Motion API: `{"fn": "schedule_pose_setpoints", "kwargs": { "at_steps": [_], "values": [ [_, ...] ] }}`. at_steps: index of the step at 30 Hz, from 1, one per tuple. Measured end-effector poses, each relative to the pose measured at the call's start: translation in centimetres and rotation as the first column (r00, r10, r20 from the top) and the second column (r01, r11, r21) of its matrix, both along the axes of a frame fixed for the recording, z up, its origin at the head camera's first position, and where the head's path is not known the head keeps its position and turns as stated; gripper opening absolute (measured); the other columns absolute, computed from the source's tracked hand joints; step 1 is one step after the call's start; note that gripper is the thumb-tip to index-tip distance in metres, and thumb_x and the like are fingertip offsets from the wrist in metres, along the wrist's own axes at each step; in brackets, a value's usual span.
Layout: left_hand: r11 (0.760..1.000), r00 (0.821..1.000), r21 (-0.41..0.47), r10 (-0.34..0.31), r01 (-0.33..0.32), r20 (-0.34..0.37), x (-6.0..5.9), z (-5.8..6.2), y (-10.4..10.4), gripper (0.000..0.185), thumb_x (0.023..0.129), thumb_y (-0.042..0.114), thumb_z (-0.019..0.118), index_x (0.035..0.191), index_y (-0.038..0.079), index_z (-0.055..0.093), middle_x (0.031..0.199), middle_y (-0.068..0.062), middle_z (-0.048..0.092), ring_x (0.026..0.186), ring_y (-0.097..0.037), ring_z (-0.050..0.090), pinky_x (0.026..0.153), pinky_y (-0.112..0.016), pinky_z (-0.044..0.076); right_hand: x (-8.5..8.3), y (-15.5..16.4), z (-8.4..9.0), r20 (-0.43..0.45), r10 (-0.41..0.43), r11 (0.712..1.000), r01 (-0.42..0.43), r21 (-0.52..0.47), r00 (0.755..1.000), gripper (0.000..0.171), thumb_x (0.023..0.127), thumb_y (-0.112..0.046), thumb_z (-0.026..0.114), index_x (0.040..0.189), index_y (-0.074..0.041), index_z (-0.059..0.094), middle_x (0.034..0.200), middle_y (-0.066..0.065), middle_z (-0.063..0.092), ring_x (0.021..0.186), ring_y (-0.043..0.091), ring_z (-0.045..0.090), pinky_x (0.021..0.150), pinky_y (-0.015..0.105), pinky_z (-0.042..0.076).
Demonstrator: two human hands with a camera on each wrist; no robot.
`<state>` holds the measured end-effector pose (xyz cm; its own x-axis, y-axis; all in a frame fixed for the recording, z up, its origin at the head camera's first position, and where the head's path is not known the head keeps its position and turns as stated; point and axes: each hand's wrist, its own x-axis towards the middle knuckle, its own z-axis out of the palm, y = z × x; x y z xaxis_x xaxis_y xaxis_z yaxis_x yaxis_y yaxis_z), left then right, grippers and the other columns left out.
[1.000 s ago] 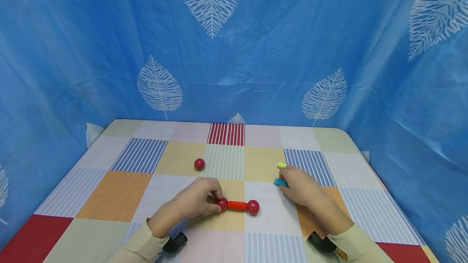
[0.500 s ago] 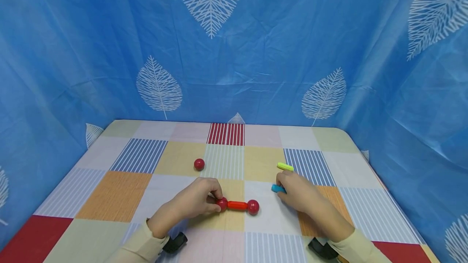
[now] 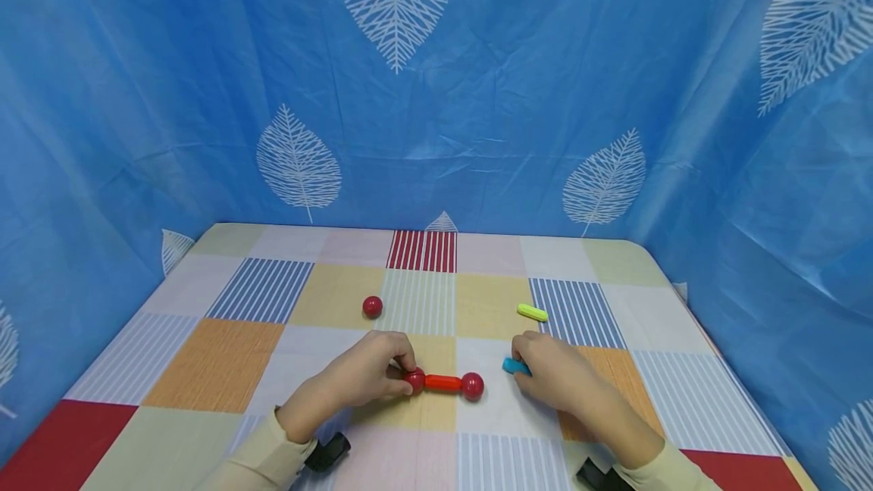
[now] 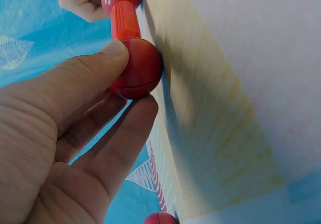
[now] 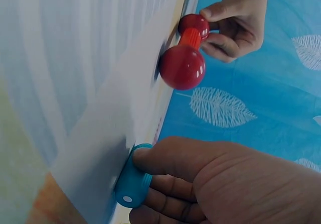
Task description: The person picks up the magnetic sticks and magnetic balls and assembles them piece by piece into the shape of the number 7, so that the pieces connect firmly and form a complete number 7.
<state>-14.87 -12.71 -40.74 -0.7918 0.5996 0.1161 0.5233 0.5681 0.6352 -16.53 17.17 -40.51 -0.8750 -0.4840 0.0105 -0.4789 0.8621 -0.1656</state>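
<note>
An orange-red rod (image 3: 442,383) with a dark red ball at each end lies on the patchwork table (image 3: 225,354). My left hand (image 3: 395,373) pinches the left ball (image 3: 414,380) (image 4: 138,68) between thumb and fingers. The right ball (image 3: 473,386) (image 5: 182,66) is free. My right hand (image 3: 525,362) holds a short blue rod (image 3: 513,365) (image 5: 131,181) against the tabletop, a little to the right of the right ball.
A loose red ball (image 3: 372,306) lies behind my left hand. A yellow-green rod (image 3: 532,313) lies behind my right hand. Blue leaf-print cloth (image 3: 436,97) walls the table on three sides.
My right hand has drawn the blue rod nearer and leftward, toward the right ball, uncovering the yellow-green rod. The left hand and the red piece have stayed put.
</note>
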Motion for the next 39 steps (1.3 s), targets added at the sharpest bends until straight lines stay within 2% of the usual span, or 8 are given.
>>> {"fn": "schedule_pose_setpoints", "kwargs": {
  "at_steps": [10,16,25,34,39],
  "values": [
    [1.000,1.000,-0.006,0.002,-0.002,0.006,0.1,0.2,-0.1,0.020,0.069,0.008,0.078,0.077,0.015,0.061,0.080,0.009,0.057,0.077,-0.005,0.056,0.066,-0.017,0.049,1.1,0.0,-0.1,-0.062,0.086,0.996,-0.088,-0.020,0.994,0.013,0.076,-0.021,0.069,0.075,-0.017,0.057,0.067,-0.011,0.045,0.057,0.004,0.039,0.050,0.019,0.037],
    [1.000,1.000,-0.012,0.002,-0.002,-0.001,0.2,0.3,-0.1,0.020,0.069,0.008,0.078,0.078,0.014,0.061,0.080,0.007,0.058,0.077,-0.006,0.057,0.067,-0.018,0.050,1.5,-0.1,-0.1,-0.070,0.092,0.995,-0.094,-0.024,0.993,0.010,0.074,-0.019,0.068,0.074,-0.017,0.058,0.066,-0.011,0.046,0.056,0.004,0.040,0.050,0.018,0.037],
    [1.000,1.000,0.011,-0.003,0.003,0.005,0.2,0.2,-0.1,0.020,0.069,0.007,0.078,0.078,0.013,0.061,0.081,0.007,0.058,0.079,-0.005,0.057,0.067,-0.018,0.050,2.1,-0.5,0.1,-0.019,0.080,0.992,-0.081,-0.093,0.997,0.013,0.073,-0.019,0.065,0.064,-0.019,0.055,0.056,-0.012,0.045,0.048,0.001,0.038,0.043,0.018,0.036],
    [1.000,1.000,0.009,-0.004,0.004,-0.001,0.1,0.0,-0.2,0.020,0.069,0.008,0.078,0.078,0.014,0.061,0.081,0.008,0.057,0.078,-0.005,0.057,0.066,-0.017,0.049,2.7,-0.9,0.0,0.062,0.007,0.986,0.003,-0.168,0.998,0.007,0.072,-0.021,0.063,0.066,-0.019,0.061,0.057,-0.014,0.048,0.048,0.001,0.042,0.044,0.019,0.038],
    [1.000,1.000,0.009,-0.003,0.003,0.002,0.2,0.0,-0.2,0.020,0.069,0.008,0.078,0.078,0.014,0.061,0.081,0.008,0.058,0.078,-0.005,0.057,0.066,-0.017,0.049,2.9,-1.0,0.1,0.131,-0.024,0.977,0.051,-0.206,0.991,0.007,0.072,-0.022,0.065,0.067,-0.018,0.063,0.057,-0.013,0.050,0.047,0.003,0.043,0.043,0.021,0.038]
  ]
}}
